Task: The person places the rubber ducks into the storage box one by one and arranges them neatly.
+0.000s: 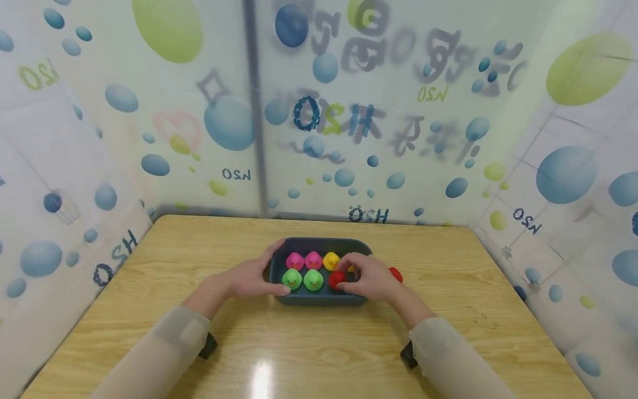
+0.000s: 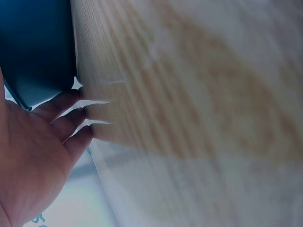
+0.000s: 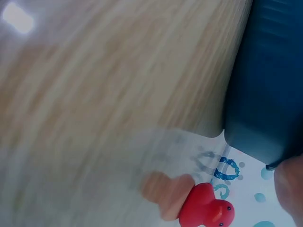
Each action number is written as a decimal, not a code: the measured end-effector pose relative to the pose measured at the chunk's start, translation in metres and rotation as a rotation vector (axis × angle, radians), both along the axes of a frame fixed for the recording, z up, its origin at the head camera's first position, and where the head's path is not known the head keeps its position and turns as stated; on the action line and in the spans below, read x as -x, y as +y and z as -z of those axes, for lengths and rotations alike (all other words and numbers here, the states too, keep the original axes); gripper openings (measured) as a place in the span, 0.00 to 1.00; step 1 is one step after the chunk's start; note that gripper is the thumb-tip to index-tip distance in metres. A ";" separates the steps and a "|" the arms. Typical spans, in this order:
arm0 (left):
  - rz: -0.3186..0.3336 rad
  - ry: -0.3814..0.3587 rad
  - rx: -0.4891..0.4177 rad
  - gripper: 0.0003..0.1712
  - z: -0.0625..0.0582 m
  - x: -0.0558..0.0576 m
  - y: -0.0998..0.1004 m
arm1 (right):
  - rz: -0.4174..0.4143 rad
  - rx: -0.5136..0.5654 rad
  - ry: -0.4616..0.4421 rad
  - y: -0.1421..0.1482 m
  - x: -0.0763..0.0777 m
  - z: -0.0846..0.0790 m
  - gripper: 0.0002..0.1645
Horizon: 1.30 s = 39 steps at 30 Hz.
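A dark blue-grey rectangular tray [image 1: 324, 300] stands on the table. My left hand [image 1: 251, 276] holds its left end, thumb at the front rim and fingers toward the back corner; the left wrist view shows the other fingers [image 2: 66, 124] spread beside it. Inside, my right hand [image 1: 371, 278] pinches a red rubber duck [image 1: 336, 279] in the front row, right of two green ducks [image 1: 313, 280]. Behind are two pink ducks [image 1: 313, 260] and a yellow duck [image 1: 331, 261]; another yellow one is mostly hidden by the right hand.
A second red duck [image 1: 396, 274] lies on the table just right of the tray, partly behind my right hand. Beneath everything is a wood-grain table [image 1: 319, 343]. Patterned curtain-like walls [image 1: 319, 188] with blue and green dots enclose its back and sides.
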<state>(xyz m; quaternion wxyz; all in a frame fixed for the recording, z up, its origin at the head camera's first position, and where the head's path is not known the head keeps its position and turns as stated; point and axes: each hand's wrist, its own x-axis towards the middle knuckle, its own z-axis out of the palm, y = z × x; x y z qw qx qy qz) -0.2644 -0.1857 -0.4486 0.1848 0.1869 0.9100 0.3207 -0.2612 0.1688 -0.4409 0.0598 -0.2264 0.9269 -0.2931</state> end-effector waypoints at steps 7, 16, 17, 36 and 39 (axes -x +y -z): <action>-0.004 0.004 0.008 0.74 -0.001 0.000 0.000 | 0.008 -0.093 -0.004 -0.007 0.000 -0.005 0.16; -0.001 0.006 0.004 0.74 0.000 0.001 -0.001 | -0.040 -0.125 0.019 -0.010 0.000 -0.010 0.14; -0.002 0.006 0.005 0.74 0.000 0.001 -0.001 | -0.045 -0.128 0.022 -0.010 0.001 -0.010 0.14; 0.000 0.008 0.005 0.73 0.001 0.000 0.000 | -0.014 -0.127 0.038 -0.011 -0.001 -0.004 0.14; 0.002 0.008 0.003 0.73 0.001 0.000 0.000 | -0.014 -0.130 0.043 -0.011 -0.001 -0.003 0.14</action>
